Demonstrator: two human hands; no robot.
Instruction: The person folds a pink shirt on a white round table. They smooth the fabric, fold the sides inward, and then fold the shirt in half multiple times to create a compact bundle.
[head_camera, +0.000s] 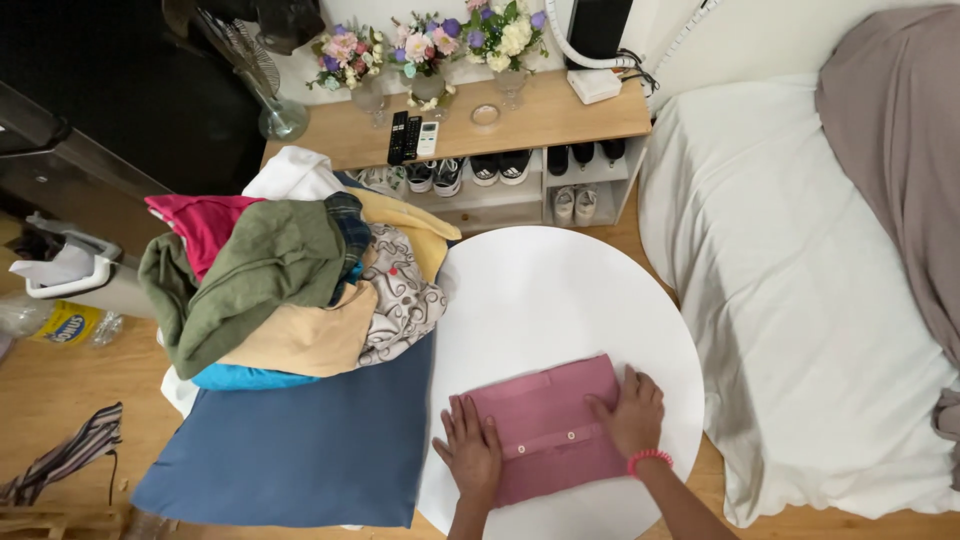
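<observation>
From the head camera, we press our left hand (468, 448) and right hand (630, 412) flat, fingers spread, gripping nothing, on the folded pink garment (545, 425) lying near the front edge of the round white table (560, 290). It could slide off that edge if we push unevenly; the clothes pile (290, 285) alongside may topple onto it.

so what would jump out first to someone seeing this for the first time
Probably the folded pink garment on the round white table, with the left hand and right hand pressed flat on it. Next, the heap of mixed clothes on the blue cushion to the left, then the row of flower vases on the wooden shelf at the top.
</observation>
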